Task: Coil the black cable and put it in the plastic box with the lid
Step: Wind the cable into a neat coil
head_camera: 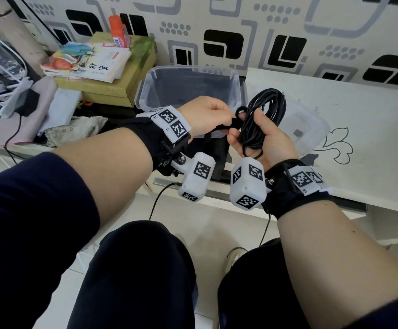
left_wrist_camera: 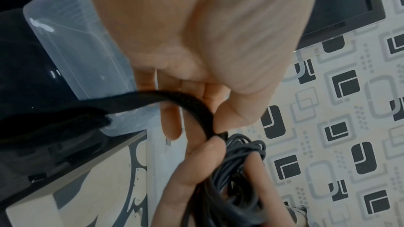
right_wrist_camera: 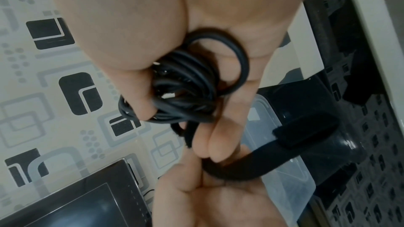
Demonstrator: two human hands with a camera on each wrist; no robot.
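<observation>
Books [head_camera: 86, 62] stacked on a cardboard box at far left, orange bottle [head_camera: 119, 32] behind them. Clear plastic box [head_camera: 188, 91] next, open-topped, standing against the patterned wall. Left hand [head_camera: 205, 117] raised in front of the box, fingers curled, pinching a flat black strap [left_wrist_camera: 190, 108] between thumb and fingertips; strap arching from the pinch away toward the box side, far end loose. Black cable [head_camera: 262, 119] just right of that, wound into a long oval bundle, long axis running up and away from the palm toward the wall, upper loops clear of the fingers. Right hand [head_camera: 262, 141] palm-up beneath, thumb and fingers wrapped round the bundle's lower half, gripping it. Clear lid [head_camera: 307, 129] lying flat on the white tabletop [head_camera: 359, 138] behind the right hand.
</observation>
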